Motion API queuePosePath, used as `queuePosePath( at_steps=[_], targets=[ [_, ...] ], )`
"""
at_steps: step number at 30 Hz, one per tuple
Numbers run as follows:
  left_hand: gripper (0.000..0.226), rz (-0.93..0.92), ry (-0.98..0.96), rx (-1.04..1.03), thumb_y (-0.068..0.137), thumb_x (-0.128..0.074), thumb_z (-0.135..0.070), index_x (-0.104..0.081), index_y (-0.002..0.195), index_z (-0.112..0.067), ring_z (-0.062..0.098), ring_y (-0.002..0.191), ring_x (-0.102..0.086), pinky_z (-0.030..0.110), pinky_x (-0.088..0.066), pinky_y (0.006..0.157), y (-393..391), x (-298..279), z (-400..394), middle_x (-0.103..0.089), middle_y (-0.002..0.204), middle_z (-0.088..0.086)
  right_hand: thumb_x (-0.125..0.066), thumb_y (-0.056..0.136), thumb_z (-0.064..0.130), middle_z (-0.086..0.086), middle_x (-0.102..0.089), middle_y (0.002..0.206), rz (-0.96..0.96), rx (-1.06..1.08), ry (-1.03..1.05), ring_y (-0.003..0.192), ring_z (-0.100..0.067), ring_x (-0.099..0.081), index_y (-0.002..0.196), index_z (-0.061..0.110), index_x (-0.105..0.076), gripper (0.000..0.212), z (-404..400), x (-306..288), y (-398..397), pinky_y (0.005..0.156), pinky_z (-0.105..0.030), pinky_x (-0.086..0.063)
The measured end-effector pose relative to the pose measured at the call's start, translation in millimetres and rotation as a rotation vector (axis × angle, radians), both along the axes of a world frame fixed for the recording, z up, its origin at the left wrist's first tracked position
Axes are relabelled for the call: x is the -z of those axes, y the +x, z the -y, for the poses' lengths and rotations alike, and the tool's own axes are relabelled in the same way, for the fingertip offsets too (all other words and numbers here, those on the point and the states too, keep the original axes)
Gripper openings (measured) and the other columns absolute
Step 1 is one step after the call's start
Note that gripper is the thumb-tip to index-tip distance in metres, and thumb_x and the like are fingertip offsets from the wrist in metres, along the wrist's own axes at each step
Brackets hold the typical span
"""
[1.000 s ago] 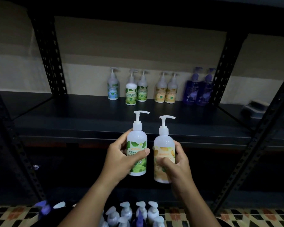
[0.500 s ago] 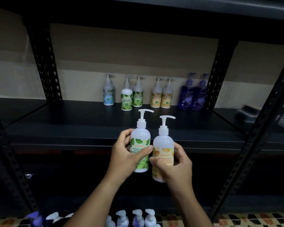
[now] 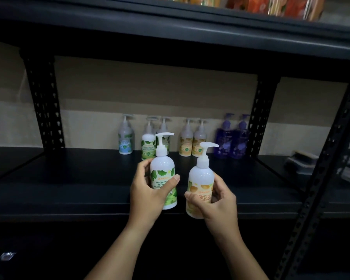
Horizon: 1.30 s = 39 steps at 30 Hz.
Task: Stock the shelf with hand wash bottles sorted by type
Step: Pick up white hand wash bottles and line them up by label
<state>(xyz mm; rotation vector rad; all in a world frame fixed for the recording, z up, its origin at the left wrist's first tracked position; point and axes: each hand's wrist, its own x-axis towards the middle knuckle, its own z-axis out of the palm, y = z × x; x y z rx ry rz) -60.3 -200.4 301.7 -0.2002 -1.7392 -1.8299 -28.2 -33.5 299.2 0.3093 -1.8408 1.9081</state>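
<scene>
The shelf [image 3: 89, 184] carries a back row of bottles: one blue-label bottle [image 3: 126, 138], a green pair [image 3: 148, 147], a yellow pair [image 3: 192, 143] and a purple pair [image 3: 232, 138]. Judged step: placing by type. Each held bottle should be set upright directly in front of its matching pair, labels forward. The left hand [image 3: 144, 190] is clamped around the green-label bottle [image 3: 164, 178], before the green pair. The right hand [image 3: 216, 201] is clamped around the yellow-label bottle [image 3: 200, 182], tilted, before the yellow pair, over the shelf's front edge.
</scene>
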Motion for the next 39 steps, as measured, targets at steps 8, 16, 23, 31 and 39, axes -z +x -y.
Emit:
queuePosePath(
  at_steps=[8,16,23,31,39],
  targets=[
    [0.063,-0.027,-0.004,-0.039,0.067,-0.098,-0.025,-0.06,0.116,-0.035,0.008,0.1,-0.072,0.041,-0.061,0.089,-29,0,-2,-0.071,0.11,-0.014,-0.088,0.073,0.002,0.002,-0.076,0.107,0.017,0.05,0.085,0.097,-0.019,-0.073,0.127,0.027,-0.063,0.065,0,3,-41,0.089,-0.045,-0.061],
    [0.063,-0.021,0.076,-0.054,0.065,-0.098,-0.032,-0.06,0.114,-0.036,0.013,0.097,-0.073,0.046,-0.062,0.086,-35,-1,-7,-0.072,0.106,-0.013,-0.087,0.05,0.058,0.001,-0.067,0.109,0.136,0.23,0.348,0.098,-0.014,-0.068,0.112,0.043,-0.061,0.068,-6,9,-108,0.087,-0.043,-0.06],
    [0.056,-0.01,0.172,-0.058,0.07,-0.093,-0.021,-0.059,0.114,-0.032,0.003,0.088,-0.073,0.024,-0.058,0.072,-42,-8,-9,-0.071,0.101,-0.024,-0.092,0.062,0.043,-0.004,-0.067,0.107,0.168,0.33,0.375,0.094,-0.02,-0.068,0.115,0.025,-0.064,0.063,-5,15,-173,0.086,-0.042,-0.06],
    [0.061,-0.023,0.277,-0.044,0.064,-0.09,-0.03,-0.061,0.117,-0.031,0.006,0.09,-0.075,0.027,-0.058,0.074,-54,-14,-10,-0.074,0.105,-0.016,-0.093,0.066,0.034,-0.01,-0.067,0.11,0.151,0.456,0.423,0.101,-0.026,-0.066,0.123,0.012,-0.063,0.068,-3,8,-232,0.089,-0.041,-0.057],
    [0.066,-0.002,0.328,-0.035,0.059,-0.089,-0.034,-0.061,0.119,-0.032,0.009,0.087,-0.075,0.025,-0.06,0.069,-65,-9,-21,-0.075,0.102,-0.015,-0.093,0.066,0.035,-0.013,-0.069,0.108,0.105,0.497,0.456,0.095,-0.028,-0.068,0.114,0.01,-0.063,0.062,4,9,-263,0.082,-0.04,-0.058]
  ],
)
